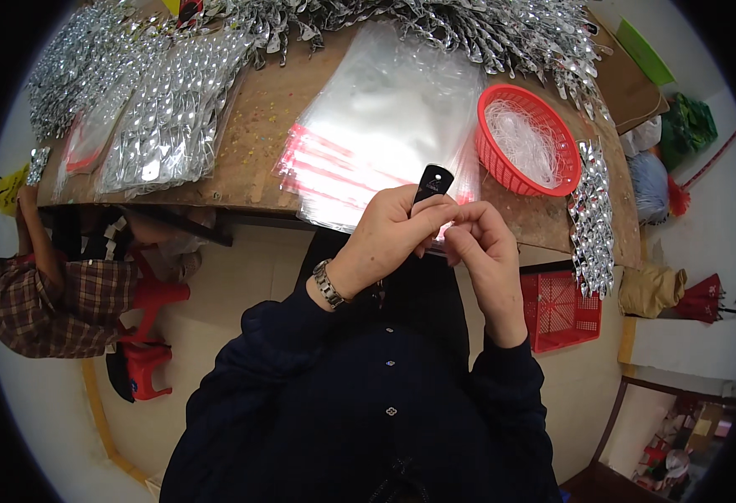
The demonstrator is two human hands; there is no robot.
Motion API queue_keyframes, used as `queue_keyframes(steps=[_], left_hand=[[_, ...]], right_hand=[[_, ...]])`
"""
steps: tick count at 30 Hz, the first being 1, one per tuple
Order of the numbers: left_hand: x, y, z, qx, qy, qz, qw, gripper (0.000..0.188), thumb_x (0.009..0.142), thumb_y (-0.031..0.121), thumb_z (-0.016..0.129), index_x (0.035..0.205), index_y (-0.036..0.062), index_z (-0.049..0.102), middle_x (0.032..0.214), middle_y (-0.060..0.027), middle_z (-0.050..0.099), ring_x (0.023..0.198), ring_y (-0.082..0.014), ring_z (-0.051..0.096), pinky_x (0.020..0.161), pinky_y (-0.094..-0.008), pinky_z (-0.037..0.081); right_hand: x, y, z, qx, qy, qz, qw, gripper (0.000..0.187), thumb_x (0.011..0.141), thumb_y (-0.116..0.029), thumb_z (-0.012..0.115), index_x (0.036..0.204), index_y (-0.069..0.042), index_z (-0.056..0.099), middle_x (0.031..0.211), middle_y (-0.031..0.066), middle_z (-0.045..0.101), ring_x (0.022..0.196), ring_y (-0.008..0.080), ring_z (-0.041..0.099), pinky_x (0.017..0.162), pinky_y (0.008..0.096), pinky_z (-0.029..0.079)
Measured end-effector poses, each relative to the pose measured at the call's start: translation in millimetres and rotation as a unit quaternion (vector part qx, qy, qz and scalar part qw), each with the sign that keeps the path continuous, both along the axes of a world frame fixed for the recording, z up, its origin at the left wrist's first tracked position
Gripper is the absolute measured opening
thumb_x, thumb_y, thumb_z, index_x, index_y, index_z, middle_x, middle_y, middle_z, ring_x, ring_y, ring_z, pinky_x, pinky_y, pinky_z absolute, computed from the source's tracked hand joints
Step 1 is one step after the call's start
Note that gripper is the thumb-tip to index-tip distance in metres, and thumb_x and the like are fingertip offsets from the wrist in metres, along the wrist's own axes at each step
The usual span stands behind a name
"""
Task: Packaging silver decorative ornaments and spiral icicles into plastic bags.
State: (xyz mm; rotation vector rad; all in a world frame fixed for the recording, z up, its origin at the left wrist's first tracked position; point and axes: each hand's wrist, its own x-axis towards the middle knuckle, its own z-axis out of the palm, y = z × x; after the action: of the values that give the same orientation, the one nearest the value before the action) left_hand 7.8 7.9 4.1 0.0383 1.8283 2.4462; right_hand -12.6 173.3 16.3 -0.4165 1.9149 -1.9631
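Observation:
Both hands meet just in front of the table's near edge. In my left hand [385, 230] a flat black piece [432, 183] with a rounded end and a small hole sticks up past the thumb; what kind of tool it is I cannot tell. My right hand [487, 251] is closed in a pinch, its fingertips touching those of the left. Anything thin between the fingertips is too small to make out. Behind the hands lies a stack of clear plastic bags [393, 101] with red-striped ends. To its right stands a red basket [523, 178] with clear thread [527, 138] in it.
Silver twisted spiral ornaments [171, 109] lie at the left, with more silver ornaments [502, 33] heaped at the back. Another bunch [593, 218] hangs over the right edge. Below are a red crate [562, 314] and a red stool [146, 369]. A co-worker in plaid [58, 293] sits left.

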Motion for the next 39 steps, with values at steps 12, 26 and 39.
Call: queue_keyframes(steps=[12,26,39], left_hand=[[-0.1,-1.6,-14.4,0.06,0.003,-0.015,0.998,0.024,0.097,0.019,0.05,0.106,0.0005,0.061,0.069,0.0017,0.052,0.059,-0.0043,0.048,0.051,-0.0183,0.04],[-1.3,8.1,-19.5,0.093,-0.003,-0.07,0.993,0.035,0.1,0.026,0.037,0.117,-0.001,0.052,0.077,-0.0029,0.053,0.064,-0.006,0.05,0.055,-0.0197,0.042],[2.8,11.7,-17.5,-0.018,0.013,-0.031,0.999,0.03,0.099,0.025,0.042,0.111,0.0017,0.056,0.076,0.0017,0.054,0.064,-0.0049,0.049,0.057,-0.0191,0.041]], right_hand=[[2.1,15.3,6.0,0.053,0.109,-0.116,0.986,0.003,0.09,-0.004,0.06,0.09,-0.001,0.06,0.082,-0.0028,0.058,0.076,0.0034,0.051,0.07,0.0184,0.041],[14.4,-0.4,16.1,0.05,0.196,-0.113,0.973,0.001,0.09,-0.001,0.059,0.089,-0.001,0.059,0.08,-0.0033,0.054,0.072,0.0025,0.046,0.064,0.0175,0.037],[20.2,-8.8,19.4,0.062,0.218,-0.084,0.97,0.002,0.089,0.001,0.059,0.09,0.0,0.06,0.08,-0.0036,0.054,0.07,0.0017,0.045,0.063,0.0167,0.036]])
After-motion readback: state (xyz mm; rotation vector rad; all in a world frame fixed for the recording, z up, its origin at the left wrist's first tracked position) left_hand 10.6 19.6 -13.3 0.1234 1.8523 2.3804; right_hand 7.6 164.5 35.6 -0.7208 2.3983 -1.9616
